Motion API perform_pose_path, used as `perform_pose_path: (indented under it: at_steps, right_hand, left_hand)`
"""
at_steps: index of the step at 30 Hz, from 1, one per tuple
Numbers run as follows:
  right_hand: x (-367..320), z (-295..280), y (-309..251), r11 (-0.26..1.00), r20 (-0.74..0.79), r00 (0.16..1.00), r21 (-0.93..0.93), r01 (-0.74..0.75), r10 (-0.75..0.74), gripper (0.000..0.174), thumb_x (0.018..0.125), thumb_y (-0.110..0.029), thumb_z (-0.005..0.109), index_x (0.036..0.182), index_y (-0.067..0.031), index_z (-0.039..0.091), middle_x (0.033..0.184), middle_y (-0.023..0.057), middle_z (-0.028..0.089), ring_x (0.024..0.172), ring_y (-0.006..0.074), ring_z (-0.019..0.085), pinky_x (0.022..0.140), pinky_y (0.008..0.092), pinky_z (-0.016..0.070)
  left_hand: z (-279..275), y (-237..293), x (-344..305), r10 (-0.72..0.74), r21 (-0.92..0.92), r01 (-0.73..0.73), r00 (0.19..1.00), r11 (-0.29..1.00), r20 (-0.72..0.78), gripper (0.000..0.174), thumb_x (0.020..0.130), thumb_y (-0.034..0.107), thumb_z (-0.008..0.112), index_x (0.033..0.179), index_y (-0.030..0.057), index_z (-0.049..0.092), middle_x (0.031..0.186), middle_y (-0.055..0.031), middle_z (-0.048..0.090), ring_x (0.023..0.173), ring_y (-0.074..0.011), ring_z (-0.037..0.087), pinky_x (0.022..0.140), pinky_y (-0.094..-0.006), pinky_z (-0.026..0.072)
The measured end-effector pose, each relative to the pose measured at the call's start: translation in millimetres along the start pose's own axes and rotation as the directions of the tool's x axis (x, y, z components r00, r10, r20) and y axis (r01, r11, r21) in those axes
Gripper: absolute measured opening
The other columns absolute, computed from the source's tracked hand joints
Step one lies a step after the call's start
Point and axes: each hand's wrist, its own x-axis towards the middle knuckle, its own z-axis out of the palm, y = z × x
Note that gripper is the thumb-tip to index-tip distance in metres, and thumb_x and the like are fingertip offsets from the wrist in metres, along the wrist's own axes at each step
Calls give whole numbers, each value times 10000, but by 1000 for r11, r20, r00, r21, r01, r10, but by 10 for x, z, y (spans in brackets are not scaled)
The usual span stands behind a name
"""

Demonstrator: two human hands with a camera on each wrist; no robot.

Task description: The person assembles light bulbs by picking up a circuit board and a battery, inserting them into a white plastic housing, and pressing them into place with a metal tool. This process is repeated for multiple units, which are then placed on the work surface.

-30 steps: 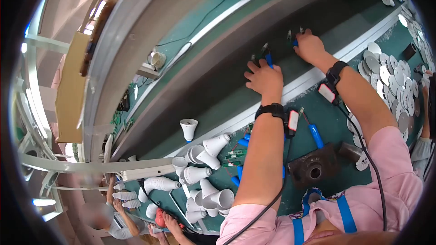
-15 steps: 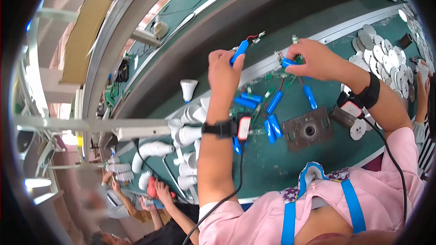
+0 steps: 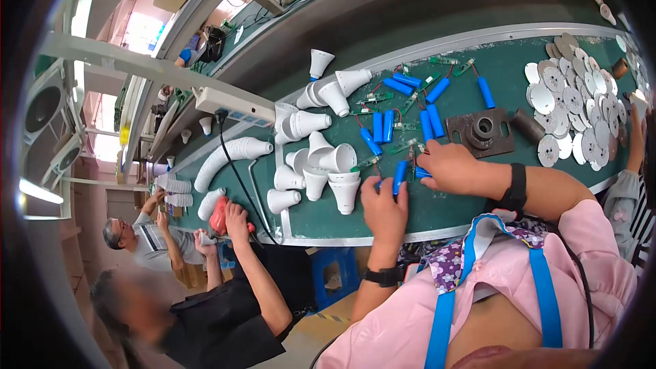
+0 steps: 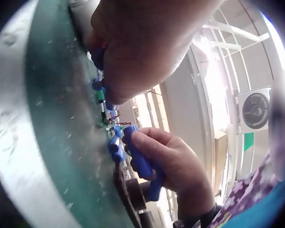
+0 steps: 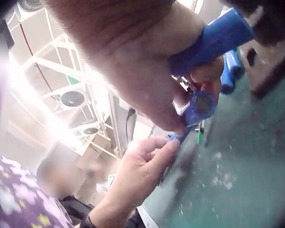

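Observation:
Low over the near side of the green bench, both hands work close together. My left hand (image 3: pixel 385 212) pinches a blue battery (image 3: pixel 400 176) between thumb and fingers. Just to its right, my right hand (image 3: pixel 451 169) grips blue batteries, one battery (image 3: pixel 421 173) showing past its fingertips. The right wrist view shows two in that hand, a long battery (image 5: pixel 218 40) across the palm and another battery (image 5: pixel 200 107) end-on at the fingers. Beyond the hands lie several more blue batteries (image 3: pixel 388 126) wired to small green circuit boards (image 3: pixel 408 126).
White cone-shaped lamp housings (image 3: pixel 339 158) cluster to the left. A dark metal fixture (image 3: pixel 480 133) and a dark cylinder (image 3: pixel 528 125) sit to the right, before a pile of white discs (image 3: pixel 579 106). Another person (image 3: pixel 236 301) works at left with a red tool (image 3: pixel 219 216).
Both hands have come back from the sunken strip to the near bench, bringing blue batteries with them. The batteries on the bench are now more fully in view.

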Motion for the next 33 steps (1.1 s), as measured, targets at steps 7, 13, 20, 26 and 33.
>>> perform_pose_path:
  at_steps: [7,13,20,26,33]
  right_hand:
    - [-279,-176,41,997,-192,981,81,-4,19,254,767,-243,593,948,-68,564,899,156,538,734,322,591,603,427,486]
    - [-440,-512,-269,711,-79,986,701,-49,146,321,836,-104,461,1154,-59,454,733,137,589,636,300,592,573,389,470]
    - [-456,-119,-186,954,-412,909,240,180,-68,410,780,-99,540,1176,-50,445,690,103,573,644,293,588,561,384,468]
    - [-475,-235,-213,956,-228,956,185,230,-186,315,728,-129,613,1036,-107,548,724,80,575,688,283,589,585,378,482]
    - [-408,-290,-130,887,-252,966,430,168,-61,115,763,-114,607,849,-38,600,699,104,567,610,236,572,546,329,455]
  left_hand:
    - [-136,49,-39,19,-23,-18,999,1000,42,306,727,225,679,964,47,603,1029,-140,494,900,-297,523,724,-381,452]
    - [-270,384,53,-133,-747,399,911,532,391,313,843,196,578,1110,41,528,1000,-56,521,821,-112,538,637,-243,449]
    - [-238,375,49,-67,-790,547,831,277,552,197,851,112,569,1022,15,566,818,9,580,682,-39,515,573,-180,420]
    - [-301,103,113,153,-749,536,764,390,627,143,814,72,602,945,17,583,802,16,573,676,-18,506,589,-157,397]
    - [-691,-392,798,180,-556,-8,950,831,256,285,717,10,607,995,71,587,896,-118,577,785,-244,565,689,-321,460]
